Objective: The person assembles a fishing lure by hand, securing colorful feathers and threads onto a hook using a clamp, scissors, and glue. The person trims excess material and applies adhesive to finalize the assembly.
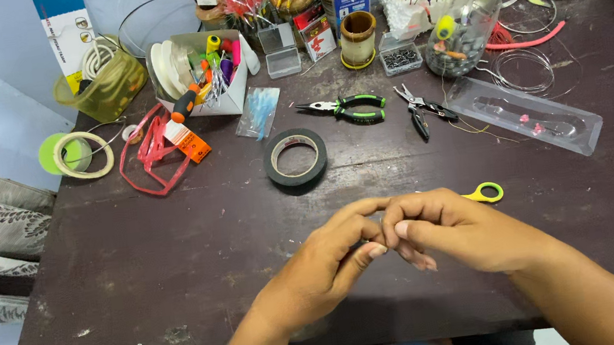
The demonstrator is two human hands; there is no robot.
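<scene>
My left hand (326, 264) and my right hand (447, 229) meet fingertip to fingertip above the front middle of the dark table (138, 256). Both pinch something very small between thumbs and forefingers; it is too small to identify. A yellow-handled pair of scissors (485, 192) lies just behind my right hand, mostly hidden by it. A black tape roll (295, 157) lies flat a little beyond my hands.
Green-handled pliers (346, 107) and small black pliers (420, 108) lie mid-table. A clear plastic tray (526, 114) sits at right, red cord (156, 152) and a tape roll (82, 155) at left. Boxes, floats and jars crowd the back edge.
</scene>
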